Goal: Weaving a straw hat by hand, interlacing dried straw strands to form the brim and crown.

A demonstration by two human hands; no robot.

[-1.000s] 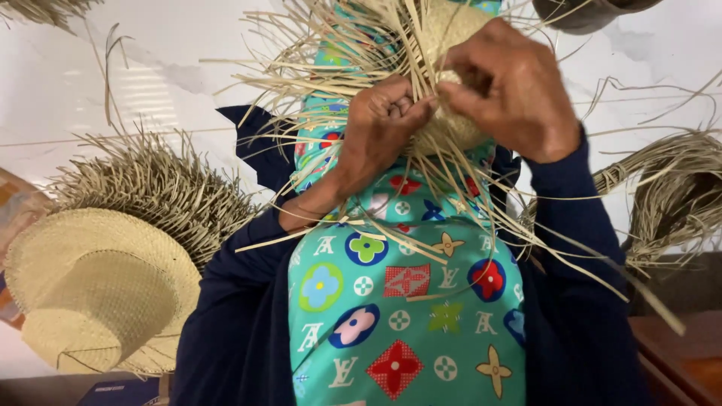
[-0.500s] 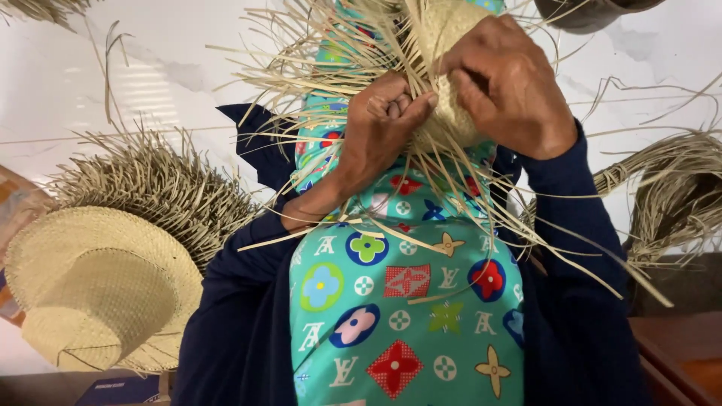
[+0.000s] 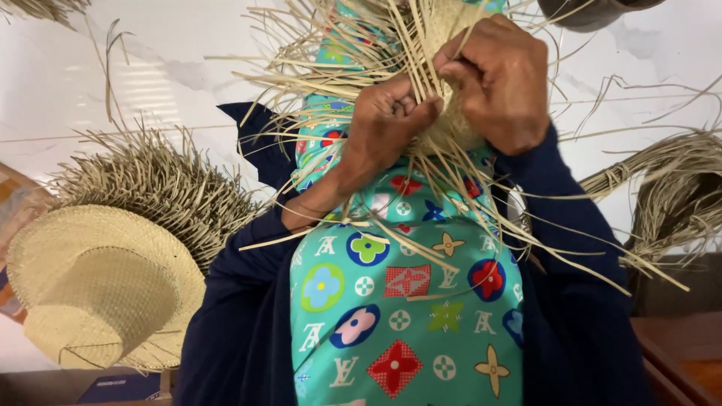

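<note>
White floor (image 3: pixel 150 68), woven straw hat (image 3: pixel 98 286), loose straw bundle (image 3: pixel 669 188)

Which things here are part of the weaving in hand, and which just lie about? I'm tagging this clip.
In hand:
- left hand
- right hand
- half-woven straw piece
- its loose straw strands

Lying about:
- finished straw hat
- unfinished fringed hat behind it
- straw bundle at right
</note>
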